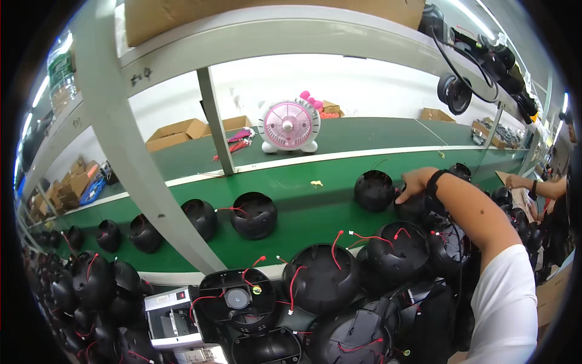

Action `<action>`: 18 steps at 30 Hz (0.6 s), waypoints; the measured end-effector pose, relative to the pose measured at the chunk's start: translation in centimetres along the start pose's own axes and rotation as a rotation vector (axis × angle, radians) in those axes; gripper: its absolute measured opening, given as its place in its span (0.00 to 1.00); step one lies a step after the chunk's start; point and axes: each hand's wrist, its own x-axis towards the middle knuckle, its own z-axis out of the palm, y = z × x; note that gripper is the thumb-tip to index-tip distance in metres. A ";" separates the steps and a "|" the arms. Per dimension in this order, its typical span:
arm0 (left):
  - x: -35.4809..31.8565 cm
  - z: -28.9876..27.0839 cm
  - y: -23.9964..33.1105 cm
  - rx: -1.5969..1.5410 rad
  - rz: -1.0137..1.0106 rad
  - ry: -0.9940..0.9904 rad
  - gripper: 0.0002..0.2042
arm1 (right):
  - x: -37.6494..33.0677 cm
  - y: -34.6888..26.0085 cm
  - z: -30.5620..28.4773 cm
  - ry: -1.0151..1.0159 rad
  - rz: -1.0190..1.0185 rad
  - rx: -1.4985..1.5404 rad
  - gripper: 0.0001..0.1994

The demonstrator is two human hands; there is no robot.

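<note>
My right hand [416,182] reaches forward over the green conveyor belt [315,212], with a black wrist strap on it. Its fingers curl over a black round housing [413,207] at the belt's right side; another black housing [374,190] sits just left of it. My left hand is out of view. Below my arm lie several black domed housings with red wires, one [320,277] at centre and one [399,244] to its right. An open black housing [237,299] with a round part in its middle lies at bottom centre.
A pink and white fan [289,126] stands on the far green shelf beside cardboard boxes [176,133]. A grey frame post [130,145] slants across the left. More black housings [253,215] ride the belt. A small white device [171,318] sits bottom left. Another person's hand [515,181] works far right.
</note>
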 end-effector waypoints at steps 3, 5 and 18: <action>4.7 -3.9 1.3 0.088 0.232 0.356 0.25 | -0.6 -3.3 -2.0 0.121 0.030 -0.043 0.64; 8.4 -7.1 3.4 0.109 0.222 0.483 0.24 | 0.6 -3.8 -2.8 0.213 -0.038 0.026 0.71; 39.6 -7.4 -0.3 0.402 -0.248 0.051 0.66 | 4.6 -5.6 1.5 0.141 -0.125 0.165 0.74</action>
